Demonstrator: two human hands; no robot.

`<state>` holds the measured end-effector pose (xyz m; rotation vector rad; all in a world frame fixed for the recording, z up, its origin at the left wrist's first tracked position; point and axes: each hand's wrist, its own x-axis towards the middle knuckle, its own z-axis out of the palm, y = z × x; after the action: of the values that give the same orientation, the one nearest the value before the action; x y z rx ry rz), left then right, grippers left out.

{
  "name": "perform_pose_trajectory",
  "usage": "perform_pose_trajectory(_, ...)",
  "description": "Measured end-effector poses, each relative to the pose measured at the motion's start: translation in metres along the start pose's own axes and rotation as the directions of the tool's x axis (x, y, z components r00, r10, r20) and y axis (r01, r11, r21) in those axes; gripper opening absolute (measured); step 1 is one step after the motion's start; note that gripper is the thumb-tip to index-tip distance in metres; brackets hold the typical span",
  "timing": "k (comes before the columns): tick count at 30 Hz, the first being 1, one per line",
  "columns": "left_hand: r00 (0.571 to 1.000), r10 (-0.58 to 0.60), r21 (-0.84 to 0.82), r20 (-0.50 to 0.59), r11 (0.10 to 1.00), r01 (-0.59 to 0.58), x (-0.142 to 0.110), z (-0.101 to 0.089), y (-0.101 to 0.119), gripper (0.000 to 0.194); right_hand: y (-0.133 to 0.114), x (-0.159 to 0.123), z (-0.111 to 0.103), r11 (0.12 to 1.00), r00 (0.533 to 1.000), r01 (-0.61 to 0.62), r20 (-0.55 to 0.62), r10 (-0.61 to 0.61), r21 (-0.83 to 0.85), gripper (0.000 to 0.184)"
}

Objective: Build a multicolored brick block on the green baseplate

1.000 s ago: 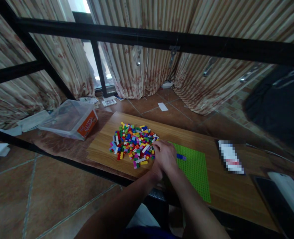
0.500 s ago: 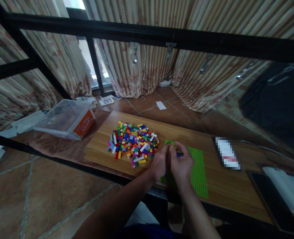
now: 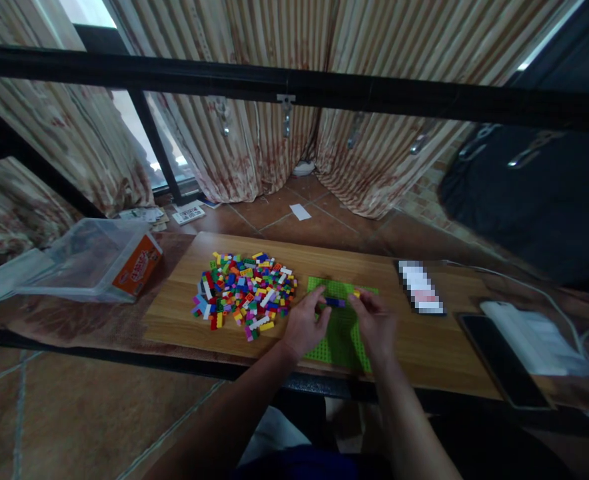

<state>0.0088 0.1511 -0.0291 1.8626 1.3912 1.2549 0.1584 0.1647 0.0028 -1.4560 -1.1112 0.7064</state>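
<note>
Pinching a small yellow brick [image 3: 356, 293] in its fingertips, the right hand [image 3: 378, 328] is over the right side of the green studded plate [image 3: 335, 343]. The left hand [image 3: 304, 325] is at the plate's left side, its fingers curved and its thumb held apart from them, with nothing visible in its grasp. Its fingertips are close to the left end of a blue and purple brick strip [image 3: 335, 303], which lies on the far part of the plate, between the two hands; the dim light and blur make it hard to say whether they touch it. Left of the plate, a loose pile of colourful bricks [image 3: 244, 288] spreads over the wooden board [image 3: 172, 317]. Beyond that board's left end, a clear plastic box [image 3: 87, 257] with an orange label rests on a brown cloth [image 3: 57, 327]. Off to the right are a pixelated phone [image 3: 421, 288] and, nearer the person, a dark tablet [image 3: 504, 360].
</note>
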Motion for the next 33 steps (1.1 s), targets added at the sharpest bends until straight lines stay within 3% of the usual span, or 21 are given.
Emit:
perform_pose_trajectory(3,0.999,-0.013,0.059,-0.037,0.998,0.015,0.001,0.002,-0.002,0.044,0.015,0.015,-0.03,0.924,0.989,0.139,0.098,-0.112,-0.355,0.035)
perform_pose_trajectory(6,1.0,-0.011,0.095,-0.029,0.995,0.013,0.002,0.002,-0.002,0.046,0.024,0.022,-0.039,0.827,0.951,0.283,0.252,-0.177,-0.486,0.03)
perform_pose_trajectory(13,0.999,-0.037,0.139,0.004,0.99,0.036,0.004,0.002,-0.002,0.044,0.028,0.031,-0.022,0.777,0.858,0.433,0.472,-0.201,-0.457,0.03)
perform_pose_trajectory(22,0.998,-0.052,0.145,0.033,0.988,0.047,0.005,0.003,-0.002,0.041,0.033,0.034,-0.032,0.869,0.885,0.326,0.443,-0.143,-0.373,0.025)
perform_pose_trajectory(33,0.998,-0.043,0.171,0.05,0.985,0.034,0.006,0.003,-0.001,0.035,0.034,0.04,-0.033,0.863,0.851,0.368,0.501,-0.161,-0.347,0.019)
